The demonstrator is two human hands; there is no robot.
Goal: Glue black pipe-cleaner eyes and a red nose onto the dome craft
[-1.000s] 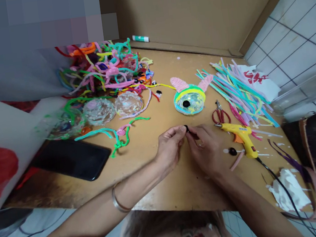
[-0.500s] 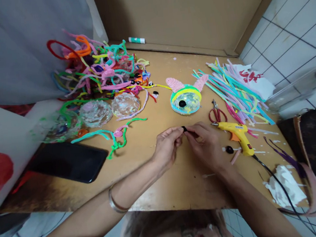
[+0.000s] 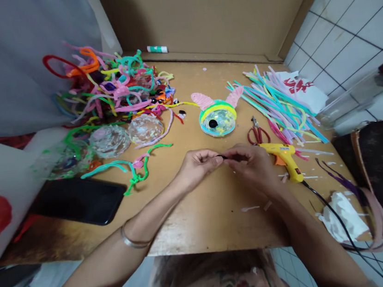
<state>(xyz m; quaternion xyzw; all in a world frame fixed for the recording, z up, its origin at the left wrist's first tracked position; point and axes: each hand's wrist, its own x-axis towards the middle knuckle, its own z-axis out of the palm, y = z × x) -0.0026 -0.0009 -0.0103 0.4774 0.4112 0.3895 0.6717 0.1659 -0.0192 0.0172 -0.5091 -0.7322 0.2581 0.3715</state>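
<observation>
1. The left hand (image 3: pixel 198 166) and right hand (image 3: pixel 252 166) pinch a small dark piece (image 3: pixel 220 156) between their fingertips, midway between the tabletop's (image 3: pixel 201 221) front and back edges; fingers hide its full shape.
2. Just beyond sits a rounded, glossy, mottled form (image 3: pixel 227 124) with fuzzy bands, ribbed pink ears (image 3: pixel 202 99) and a black disc (image 3: pixel 213 123).
3. Towards the right edge, a yellow plastic glue gun (image 3: pixel 285 156) lies by straight, fuzzy stems (image 3: pixel 281 104).
4. At the back left corner, curly stems (image 3: pixel 118 89) heap behind rough, translucent domes (image 3: pixel 110 141).

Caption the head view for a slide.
Left hand and right hand hold a small black piece near a pink-eared round craft, yellow glue gun at right.
</observation>
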